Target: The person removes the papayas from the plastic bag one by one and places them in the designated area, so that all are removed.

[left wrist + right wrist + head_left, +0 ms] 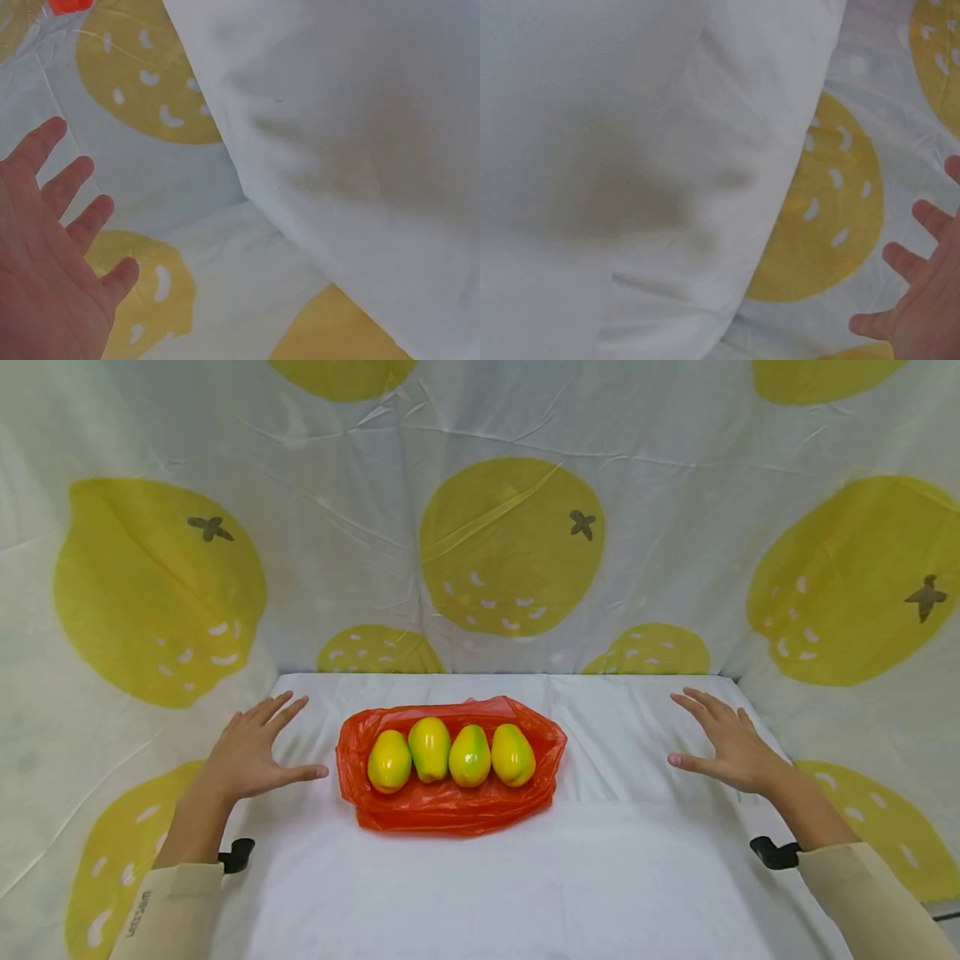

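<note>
A red plastic bag [457, 818] lies spread on the white-covered table, left of centre in the head view. Several glossy yellow-green fruits, shaped like mangoes or small papayas, rest on it in a row; the leftmost fruit [389, 762] is nearest my left hand [246, 758]. That hand hovers just off the bag's left end, fingers spread, holding nothing. My right hand [729, 748] is held over the table's right side, well apart from the bag, its fingers also spread. Each wrist view shows the empty left hand [49, 247] or right hand [930, 289] with fingers extended.
White cloth covers the table [480, 893]. Behind it and at both sides hangs a pale curtain [660, 552] printed with big yellow lemons. Each wrist carries a small black device, such as the left wrist camera [237, 856].
</note>
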The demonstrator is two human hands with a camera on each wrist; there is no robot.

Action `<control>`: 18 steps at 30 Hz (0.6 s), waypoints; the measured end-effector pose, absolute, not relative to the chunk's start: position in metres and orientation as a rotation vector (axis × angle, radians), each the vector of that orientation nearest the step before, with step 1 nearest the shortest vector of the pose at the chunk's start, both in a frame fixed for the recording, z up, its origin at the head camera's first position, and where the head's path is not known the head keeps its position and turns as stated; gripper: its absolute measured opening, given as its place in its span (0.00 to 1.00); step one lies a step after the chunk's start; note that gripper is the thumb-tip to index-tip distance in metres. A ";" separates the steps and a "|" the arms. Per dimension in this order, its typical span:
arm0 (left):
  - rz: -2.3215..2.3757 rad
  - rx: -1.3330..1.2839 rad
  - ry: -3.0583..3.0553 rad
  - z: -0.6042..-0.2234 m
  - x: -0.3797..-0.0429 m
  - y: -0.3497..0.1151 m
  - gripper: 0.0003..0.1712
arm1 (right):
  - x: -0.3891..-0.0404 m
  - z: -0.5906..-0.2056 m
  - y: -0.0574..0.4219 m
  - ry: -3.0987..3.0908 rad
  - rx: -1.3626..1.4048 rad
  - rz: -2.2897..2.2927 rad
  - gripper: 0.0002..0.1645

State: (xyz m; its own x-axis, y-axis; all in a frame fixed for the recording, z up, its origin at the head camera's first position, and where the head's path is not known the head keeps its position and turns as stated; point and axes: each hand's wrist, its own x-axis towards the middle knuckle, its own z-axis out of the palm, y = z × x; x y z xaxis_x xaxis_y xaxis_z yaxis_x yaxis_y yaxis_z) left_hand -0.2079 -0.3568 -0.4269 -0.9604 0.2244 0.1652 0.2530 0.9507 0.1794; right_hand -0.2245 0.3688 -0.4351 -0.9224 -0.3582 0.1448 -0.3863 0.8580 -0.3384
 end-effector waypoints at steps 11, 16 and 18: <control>-0.426 -0.352 -2.932 -0.434 -0.203 -0.357 0.58 | -0.223 -0.436 0.373 -2.930 0.591 0.538 0.56; -0.522 -0.306 -2.985 -0.444 -0.202 -0.356 0.56 | -0.223 -0.440 0.372 -2.897 0.593 0.561 0.55; -0.541 -0.300 -2.985 -0.447 -0.201 -0.355 0.56 | -0.224 -0.442 0.370 -2.888 0.596 0.572 0.55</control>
State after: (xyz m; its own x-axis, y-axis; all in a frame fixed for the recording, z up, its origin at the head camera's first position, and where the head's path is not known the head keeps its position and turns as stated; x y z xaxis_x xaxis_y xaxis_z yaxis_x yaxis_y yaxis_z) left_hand -0.2007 -0.3548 -0.4466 -0.9763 0.1759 0.1257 0.2089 0.9178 0.3376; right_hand -0.2244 0.3701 -0.4421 -0.9121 -0.3538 0.2071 -0.4060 0.8494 -0.3372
